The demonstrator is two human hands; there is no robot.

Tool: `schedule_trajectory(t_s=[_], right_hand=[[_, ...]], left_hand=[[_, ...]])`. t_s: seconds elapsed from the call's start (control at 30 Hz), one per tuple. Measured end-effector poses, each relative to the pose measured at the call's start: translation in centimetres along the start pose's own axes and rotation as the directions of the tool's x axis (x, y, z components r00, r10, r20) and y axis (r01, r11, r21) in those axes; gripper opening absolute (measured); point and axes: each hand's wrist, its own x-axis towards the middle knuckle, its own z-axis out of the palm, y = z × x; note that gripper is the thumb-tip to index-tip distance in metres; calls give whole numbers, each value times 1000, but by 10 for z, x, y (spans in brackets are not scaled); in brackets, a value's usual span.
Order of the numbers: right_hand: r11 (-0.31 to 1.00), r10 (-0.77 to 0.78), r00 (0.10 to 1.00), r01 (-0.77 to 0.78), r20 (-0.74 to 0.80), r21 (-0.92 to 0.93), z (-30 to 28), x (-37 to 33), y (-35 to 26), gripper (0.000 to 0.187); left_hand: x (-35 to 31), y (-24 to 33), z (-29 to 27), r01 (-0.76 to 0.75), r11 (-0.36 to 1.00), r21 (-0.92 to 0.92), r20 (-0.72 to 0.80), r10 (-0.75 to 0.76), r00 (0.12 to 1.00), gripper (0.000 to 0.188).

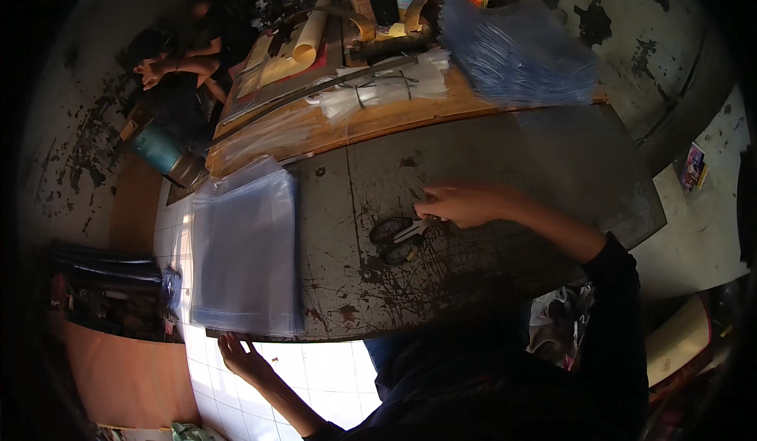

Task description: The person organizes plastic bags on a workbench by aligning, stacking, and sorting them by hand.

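Clear plastic stack (244, 252): flat on the surface's (512, 157) left end
Left grip (246, 360): below the near edge, fingers parted; cannot tell whether they pinch anything
Scissors (398, 238): on the surface, handles leftward
Right grip (457, 206): curled at the scissors' blade end; cannot tell if pinching

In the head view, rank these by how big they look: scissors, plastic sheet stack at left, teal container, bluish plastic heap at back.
1. Plastic sheet stack and bluish plastic heap: too close to rank; the heap lies farther off.
2. Teal container.
3. Scissors, smallest.
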Motion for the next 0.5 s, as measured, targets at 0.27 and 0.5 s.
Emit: schedule_trajectory(t_s=[0.27, 0.5], right_hand=[[991, 1, 969, -34, -249, -129, 3, -112, 15, 38], [981, 173, 976, -183, -134, -69, 0, -146, 38, 29]], left_hand=[[-67, -3, 67, -441, 869, 225, 189, 405, 895, 38], [-120, -24, 108, -822, 508, 257, 587, 594, 550, 22]])
